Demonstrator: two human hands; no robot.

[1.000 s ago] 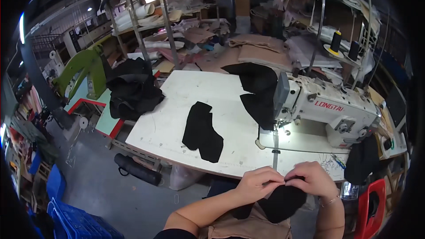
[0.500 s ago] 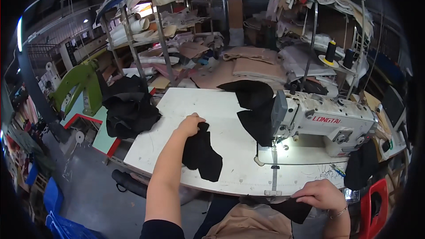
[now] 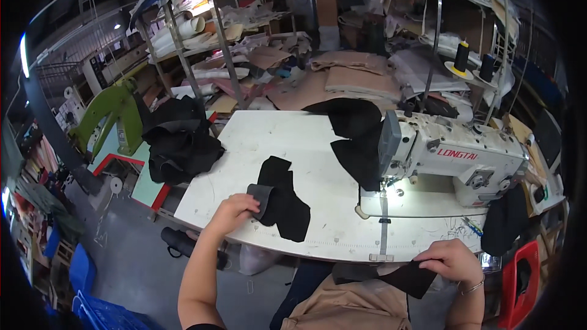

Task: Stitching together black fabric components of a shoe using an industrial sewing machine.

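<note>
On the white sewing table (image 3: 202,198) lies a black cut fabric piece (image 3: 282,198), its left edge turned up to show a greyer underside. My left hand (image 3: 235,212) pinches that lifted edge. At the table's front edge my right hand (image 3: 451,261) grips the corner of another black fabric piece (image 3: 411,278), which trails left across my lap. Beyond, more black fabric (image 3: 358,162) rests against the head of the sewing machine (image 3: 455,153). The machine's lamp lights the area around its needle.
A dark fabric heap (image 3: 180,143) lies left of the table, by a green press (image 3: 113,119). Small scissors (image 3: 472,226) and thread scraps lie near the right front edge. Thread cones (image 3: 460,58) stand behind the machine. A red chair (image 3: 520,287) is at right, a blue one (image 3: 82,275) at left.
My left hand has come from the fabric's far end toward its near left edge and folded that edge up. My right hand keeps its hold on the lap piece, having moved slightly.
</note>
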